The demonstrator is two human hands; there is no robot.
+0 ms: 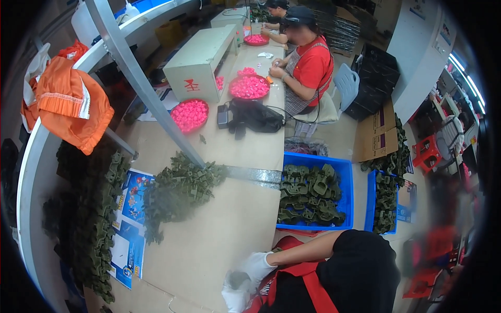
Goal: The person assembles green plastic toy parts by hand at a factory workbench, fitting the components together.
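Observation:
Both my hands wear white gloves and are close together over the near edge of the table (pixel 209 250). My right hand (pixel 258 266) comes in on a bent forearm, its fingers curled inward. Lower down, my left hand (pixel 235 298) is partly cut off by the lower edge. Between the gloves is a small, blurred grey-green patch (pixel 240 280); I cannot make out what it is. Farther along the table lies a loose heap of dark green plastic parts (pixel 182 182), apart from my hands.
A blue crate (pixel 342 208) of green parts stands right of the table, with a second blue crate (pixel 371 203) beyond. A metal post (pixel 135 73) rises from the table. Red baskets (pixel 190 116) hold pink pieces. Printed sheets (pixel 130 245) lie left. A co-worker (pixel 313 68) sits at the far right side.

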